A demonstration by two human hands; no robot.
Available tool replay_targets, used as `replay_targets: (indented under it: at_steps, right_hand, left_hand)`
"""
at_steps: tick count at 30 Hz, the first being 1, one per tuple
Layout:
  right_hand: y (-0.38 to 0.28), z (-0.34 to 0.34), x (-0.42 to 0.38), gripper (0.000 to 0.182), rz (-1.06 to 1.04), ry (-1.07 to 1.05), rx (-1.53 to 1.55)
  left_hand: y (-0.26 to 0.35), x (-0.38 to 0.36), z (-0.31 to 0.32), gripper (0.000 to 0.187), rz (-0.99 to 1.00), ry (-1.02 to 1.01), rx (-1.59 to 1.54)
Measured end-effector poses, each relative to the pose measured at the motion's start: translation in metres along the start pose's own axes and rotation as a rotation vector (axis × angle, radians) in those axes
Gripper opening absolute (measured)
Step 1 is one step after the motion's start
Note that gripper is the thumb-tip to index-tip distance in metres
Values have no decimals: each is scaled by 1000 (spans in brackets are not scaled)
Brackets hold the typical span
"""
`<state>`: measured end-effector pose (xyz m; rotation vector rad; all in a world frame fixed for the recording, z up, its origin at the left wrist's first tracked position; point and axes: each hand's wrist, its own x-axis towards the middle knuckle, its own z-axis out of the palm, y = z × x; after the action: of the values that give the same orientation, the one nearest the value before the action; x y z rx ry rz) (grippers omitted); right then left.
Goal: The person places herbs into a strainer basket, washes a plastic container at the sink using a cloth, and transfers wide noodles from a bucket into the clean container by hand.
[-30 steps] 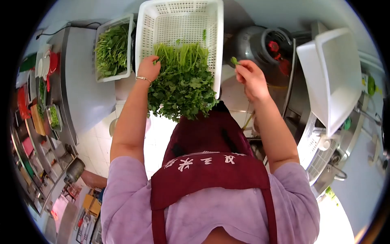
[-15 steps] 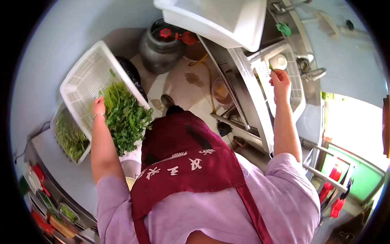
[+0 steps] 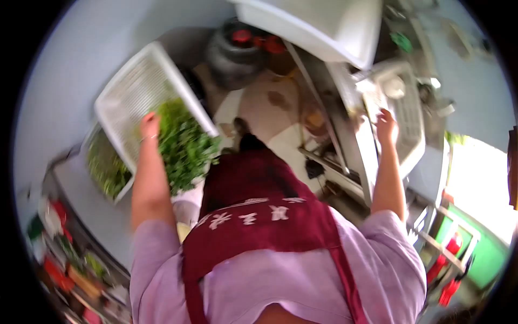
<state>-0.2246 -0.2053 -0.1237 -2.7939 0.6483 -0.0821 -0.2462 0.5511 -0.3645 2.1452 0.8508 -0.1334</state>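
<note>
Greens bunch (image 3: 183, 146) lies in white perforated basket (image 3: 137, 94), leafy end spilling over basket's near edge, stems toward far end; long axis runs diagonally, far-left to near-right. Basket tilted, resting over second basket of greens (image 3: 105, 167) on grey counter (image 3: 102, 216). Open floor (image 3: 264, 119) between basket and sink unit. Left hand (image 3: 149, 125) rests on bunch stems; finger closure cannot be told, picture blurred. Right hand (image 3: 386, 123) extended over white sink rack (image 3: 402, 116), fingers loosely spread, holding nothing visible.
</note>
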Motion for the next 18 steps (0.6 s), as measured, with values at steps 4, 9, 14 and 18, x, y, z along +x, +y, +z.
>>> replay_targets:
  at_steps: [4,9,14,18]
  right_hand:
    - [-107,-17,-25,24,-149,-66,191]
    - [-205,6,-61,19,-397,-328,457]
    - [-263,49,-110,13,-583,-574,512]
    - [-292,66,-134,13,-663,-767,451]
  left_hand:
    - [14,-23,-33,30,71,120,218]
    - [14,-55,-98,44,-298,26,185]
    - [3,-65,-84,31,-340,-148,493]
    - [3,-73,-73,31,-405,-267,557]
